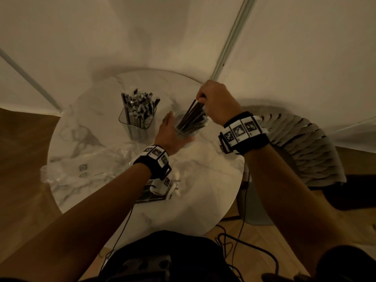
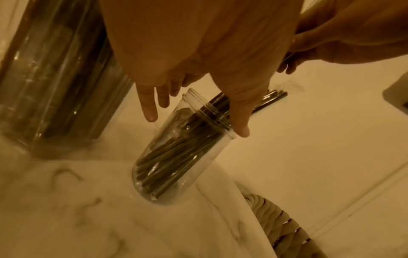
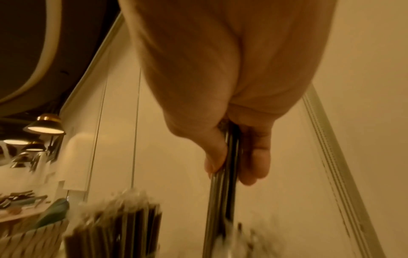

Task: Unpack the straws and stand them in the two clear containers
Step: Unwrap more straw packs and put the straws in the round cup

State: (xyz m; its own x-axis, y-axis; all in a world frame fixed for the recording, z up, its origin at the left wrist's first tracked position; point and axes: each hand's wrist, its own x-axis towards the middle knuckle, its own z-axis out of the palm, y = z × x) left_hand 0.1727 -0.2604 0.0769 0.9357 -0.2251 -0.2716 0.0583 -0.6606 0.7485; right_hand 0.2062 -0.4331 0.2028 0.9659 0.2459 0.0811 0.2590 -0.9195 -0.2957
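A round clear jar [image 1: 186,132] [image 2: 176,162] stands on the marble table [image 1: 203,190], with dark straws [image 1: 192,118] [image 2: 172,153] leaning in it. My left hand [image 1: 180,127] [image 2: 196,120] brackets the jar's rim. Its fingers [image 2: 150,111] are straight and spread, and its thumb touches the rim. My right hand [image 1: 201,98] [image 3: 229,167] pinches the upper ends of a few straws [image 3: 220,192] above the jar. To the left, a square clear container [image 1: 135,123] [image 2: 55,87] is packed with wrapped straws [image 1: 139,104] [image 3: 114,227].
Crumpled clear wrapping [image 1: 81,169] lies on the table's left side. A dark flat packet [image 1: 152,197] sits under my left wrist. A ribbed chair [image 1: 305,143] stands at the right, cables [image 1: 244,241] trail on the floor, and the wall [image 1: 183,37] is close behind.
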